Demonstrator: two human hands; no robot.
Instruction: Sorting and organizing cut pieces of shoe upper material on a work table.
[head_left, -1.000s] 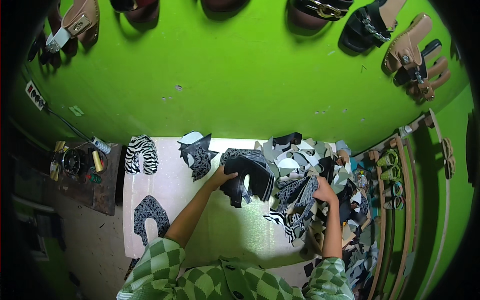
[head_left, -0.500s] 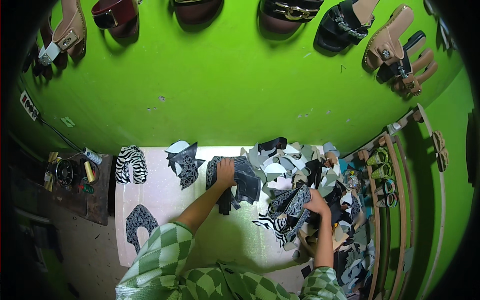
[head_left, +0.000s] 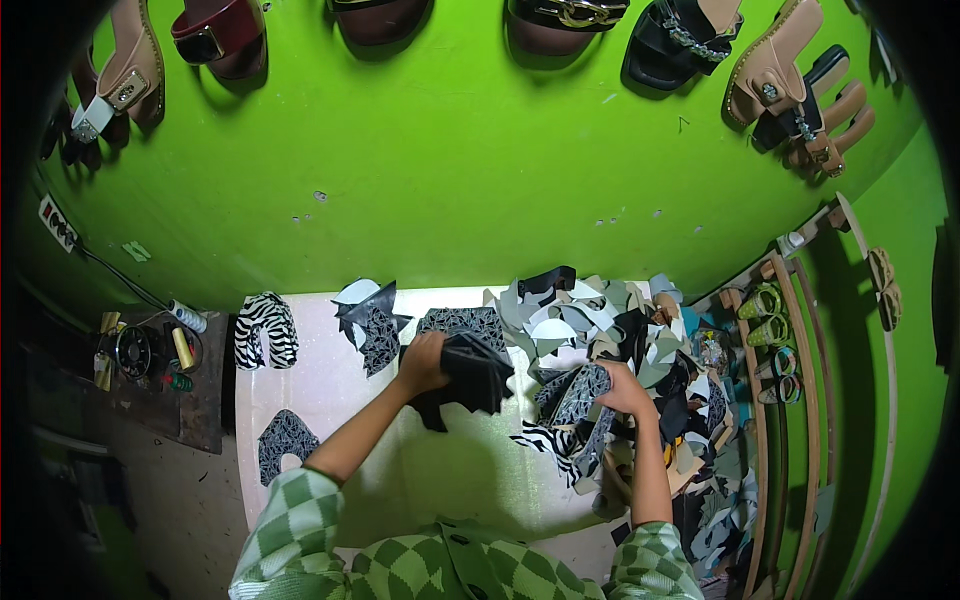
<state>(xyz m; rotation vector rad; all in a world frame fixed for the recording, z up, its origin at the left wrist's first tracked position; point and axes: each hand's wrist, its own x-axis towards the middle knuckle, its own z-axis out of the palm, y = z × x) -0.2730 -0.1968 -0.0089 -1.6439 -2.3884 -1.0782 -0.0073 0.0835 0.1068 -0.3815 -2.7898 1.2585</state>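
Note:
My left hand (head_left: pixel 425 362) grips black leather-like pieces (head_left: pixel 476 376), tilted and slightly blurred, over the middle of the pale table (head_left: pixel 400 460). Just behind them lies a black-and-grey patterned piece (head_left: pixel 462 321). On the right, my right hand (head_left: pixel 624 388) is closed on the edge of a similar patterned scrap (head_left: pixel 582 393) at the near left side of a heap of offcuts (head_left: pixel 560 332). A zebra-striped scrap (head_left: pixel 555 447) lies just below it. My fingertips there are partly hidden.
Zebra-striped cut pieces (head_left: pixel 266 332), a patterned cut piece (head_left: pixel 284 445) and a small black-and-white stack (head_left: pixel 372 325) lie on the table's left half. A side table (head_left: pixel 190 405) holds thread spools. Sandals (head_left: pixel 682 45) hang on the green wall; a wooden rack (head_left: pixel 795 420) stands right.
My left hand has shifted a little left, lifting and tilting the black pieces off the patterned one. My right hand keeps its grip, slightly further up and left.

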